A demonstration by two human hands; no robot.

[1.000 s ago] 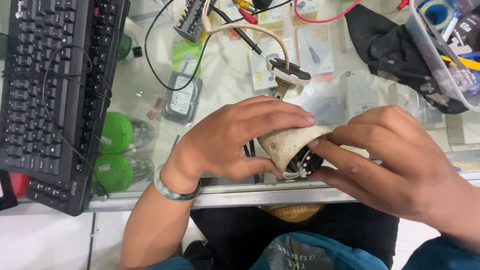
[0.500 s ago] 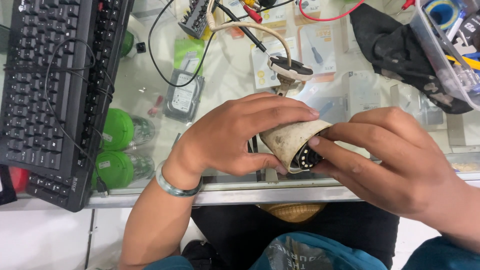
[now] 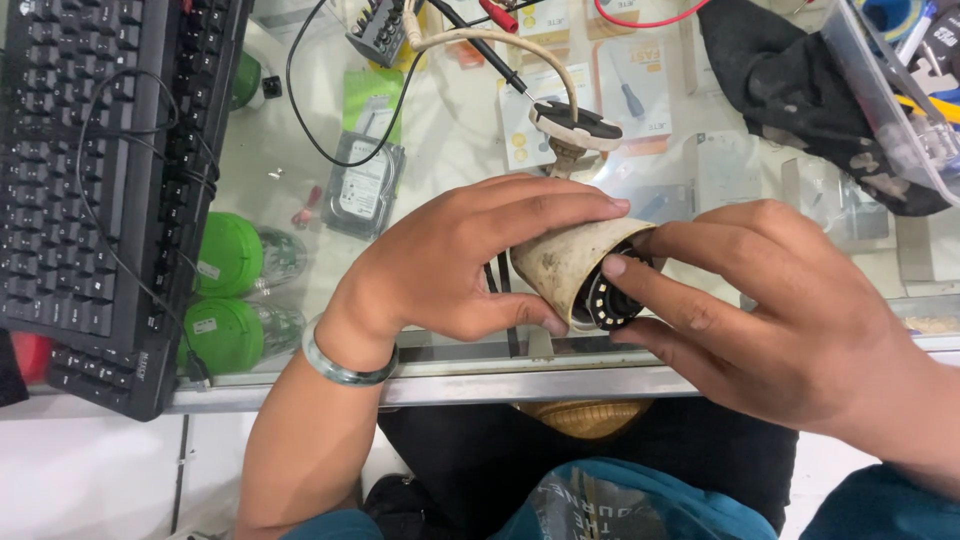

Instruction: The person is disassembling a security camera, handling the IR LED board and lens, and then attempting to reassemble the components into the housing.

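Closest to the person, just above the metal front edge of the glass counter (image 3: 300,170), both hands meet around a small, dirty cream-coloured camera housing (image 3: 568,268). The left hand (image 3: 470,262) wraps over its body, fingers curled on top and thumb pressed underneath, a pale green bangle (image 3: 345,368) on the wrist. The right hand (image 3: 790,320) pinches the dark front face, where a ring of small lights shows, between forefinger and thumb. Just beyond the housing stands its round mounting base (image 3: 575,125) with a beige cable rising from it. To the left a black keyboard (image 3: 105,180) lies along the counter, with green round containers (image 3: 228,290) seen under the glass beside it. Farther off, a black cloth (image 3: 790,90) lies next to a clear plastic tray (image 3: 900,90) at the right corner.
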